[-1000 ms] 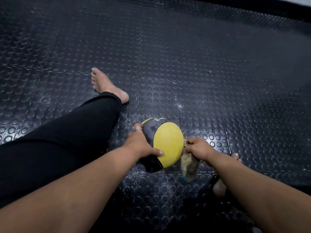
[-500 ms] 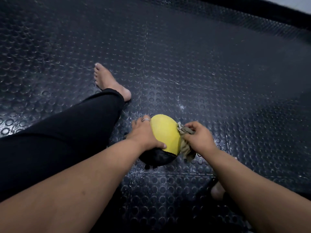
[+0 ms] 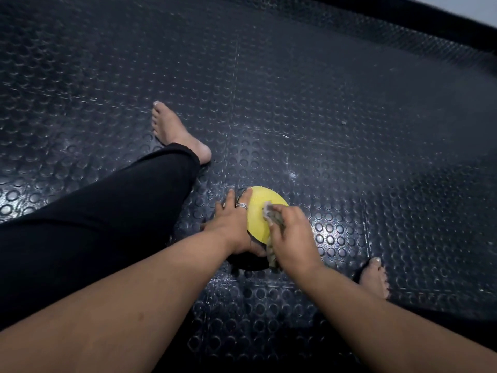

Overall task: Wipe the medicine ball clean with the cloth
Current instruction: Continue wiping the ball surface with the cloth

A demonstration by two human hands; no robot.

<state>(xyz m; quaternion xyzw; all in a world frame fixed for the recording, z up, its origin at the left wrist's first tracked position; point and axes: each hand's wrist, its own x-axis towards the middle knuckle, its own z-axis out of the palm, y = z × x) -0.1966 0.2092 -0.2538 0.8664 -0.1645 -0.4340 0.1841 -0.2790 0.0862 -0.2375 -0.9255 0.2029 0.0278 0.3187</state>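
Observation:
A yellow and black medicine ball [image 3: 257, 215] rests on the black studded floor mat in front of me. My left hand [image 3: 231, 224] holds its left side, fingers spread over the top and thumb under the near edge. My right hand [image 3: 291, 238] grips a crumpled olive cloth [image 3: 273, 219] and presses it onto the ball's yellow face, on the right half. Part of the cloth hangs down below my right hand. The ball's dark lower part is mostly hidden by my hands.
My left leg in black trousers [image 3: 107, 219] stretches along the left, bare foot [image 3: 174, 133] on the mat. My right foot [image 3: 375, 278] lies close to the right of the ball. A dark raised edge [image 3: 403, 17] runs along the far side of the mat.
My right hand has moved with the cloth from the ball's right side up onto its yellow face. The ball has turned, with more yellow facing up. My left hand's fingers have spread further over the top.

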